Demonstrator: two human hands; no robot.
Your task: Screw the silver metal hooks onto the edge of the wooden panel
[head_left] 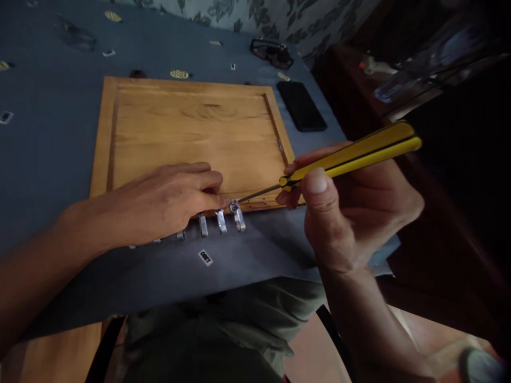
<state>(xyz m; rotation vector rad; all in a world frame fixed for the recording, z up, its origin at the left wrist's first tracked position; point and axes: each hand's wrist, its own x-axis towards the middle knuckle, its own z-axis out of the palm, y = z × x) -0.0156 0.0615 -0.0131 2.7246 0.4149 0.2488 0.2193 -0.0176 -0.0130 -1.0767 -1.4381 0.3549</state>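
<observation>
In my right hand (351, 197) is a screwdriver with a yellow-and-black handle (355, 154), gripped between thumb and fingers. Its thin shaft (257, 192) slants down to the left, and the tip meets the base of a silver metal hook (238, 218) on the near edge of a framed wooden board (187, 127). My left hand (179, 194) rests across that edge with fingers curled, thumb and fingertip pressed at the same hook's base. Several like hooks (203, 226) run along the edge to the left, partly hidden under this hand. Small dark holes (257, 202) show right of the hook.
The board lies on a table with a blue-grey cloth (48, 143). A black phone (302, 106) lies to its right, and dark sunglasses (272, 53) are at the back. Dark furniture (355, 90) holding clear plastic items stands on the right. The person's lap is below the near table edge.
</observation>
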